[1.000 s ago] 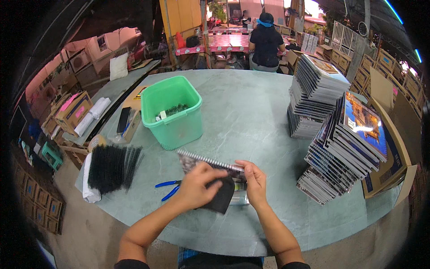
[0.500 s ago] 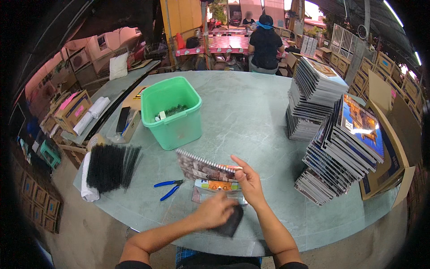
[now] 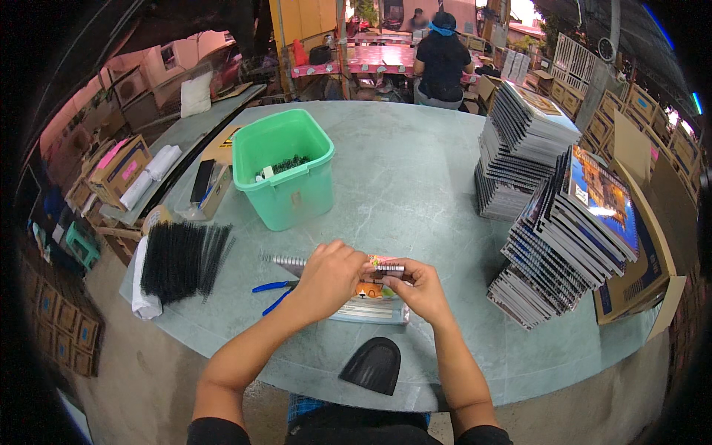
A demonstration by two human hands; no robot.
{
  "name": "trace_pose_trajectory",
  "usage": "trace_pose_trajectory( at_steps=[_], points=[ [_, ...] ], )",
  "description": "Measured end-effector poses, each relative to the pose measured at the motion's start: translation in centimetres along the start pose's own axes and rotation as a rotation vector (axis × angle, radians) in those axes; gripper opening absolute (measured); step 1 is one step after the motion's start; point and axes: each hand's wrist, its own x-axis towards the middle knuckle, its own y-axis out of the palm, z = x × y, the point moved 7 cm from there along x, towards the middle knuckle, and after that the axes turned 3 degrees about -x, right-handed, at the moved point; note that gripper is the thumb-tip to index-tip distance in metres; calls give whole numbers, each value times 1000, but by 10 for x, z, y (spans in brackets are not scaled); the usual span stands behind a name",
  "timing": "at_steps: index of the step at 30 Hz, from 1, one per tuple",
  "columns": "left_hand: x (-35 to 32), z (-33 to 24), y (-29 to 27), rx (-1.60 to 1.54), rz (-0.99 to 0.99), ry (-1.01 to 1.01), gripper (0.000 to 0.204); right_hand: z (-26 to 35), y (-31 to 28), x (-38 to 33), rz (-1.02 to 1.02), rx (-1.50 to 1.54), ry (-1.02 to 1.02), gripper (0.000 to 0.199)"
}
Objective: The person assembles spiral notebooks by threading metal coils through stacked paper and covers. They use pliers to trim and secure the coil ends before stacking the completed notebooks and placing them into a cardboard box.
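The relation that matters is between the wire binding of the spiral-bound book [image 3: 289,260] and the two hands at it: the right hand [image 3: 421,291] is at the right end, while the left hand [image 3: 334,276] covers the middle, leaving the left end of the wire bare. The book is on the near part of the bench [image 3: 415,170], in front of the person. The binding's long axis runs left to right, its right end slightly closer to the person, along the far edge of the book. The right hand pinches that right end between thumb and bent forefinger. The left hand comes across from the near left, back upward, fingers curled and drawn together toward the right thumb; I cannot tell just what its fingertips grip. On the near side lies an orange animal-face cover [image 3: 369,291], its bottom edge toward the person; whether it belongs to the same book is unclear. The blue-handled pliers [image 3: 273,287] lie beside the left forearm, handles pointing left, their head hidden. A black arch-shaped pad [image 3: 374,367] rests apart, nearer the person, rounded end away.
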Motion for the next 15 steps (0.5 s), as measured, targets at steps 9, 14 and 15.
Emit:
trace_pose_trajectory(
  at_steps=[9, 14, 15],
  points=[
    [16, -14, 8, -213, 37, 23, 23, -2, -15, -2, -14, -202, 1, 22],
    [22, -21, 26, -376, -21, 95, 20, -7, -19, -3, -38, -342, -4, 19],
    [21, -18, 27, -406, -3, 75, 20, 1, -17, -4, -56, -394, -17, 19]
  ],
)
